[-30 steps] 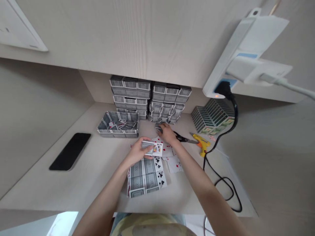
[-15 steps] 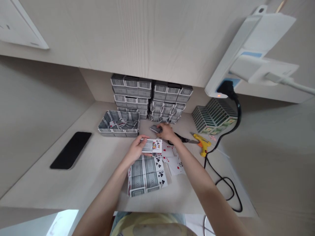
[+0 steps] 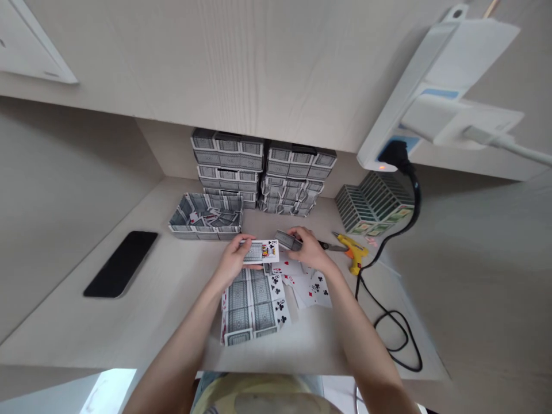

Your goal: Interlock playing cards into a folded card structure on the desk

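Note:
My left hand (image 3: 233,259) is closed on a joined pair of playing cards (image 3: 270,251), a king of clubs face showing beside a patterned back. To its right, my right hand (image 3: 307,247) grips a dark-backed card stack (image 3: 288,240) between thumb and fingers. Just below my left hand lies a panel of joined cards (image 3: 252,305), backs up, with clubs faces along its right edge. Loose face-up cards (image 3: 308,287) are spread under my right wrist. Black-handled scissors (image 3: 332,247) are partly hidden behind my right hand.
An open card box (image 3: 207,234) holds small card pieces. Stacked card boxes (image 3: 228,158) stand at the back. A phone (image 3: 121,264) lies left. On the right are a yellow glue gun (image 3: 354,250), a green-patterned stack (image 3: 373,204), a black cable (image 3: 403,325) and a power strip (image 3: 414,92).
My right hand has lifted the dark-backed card stack and moved it right and slightly toward me. My left hand still holds the joined cards, nearly in place.

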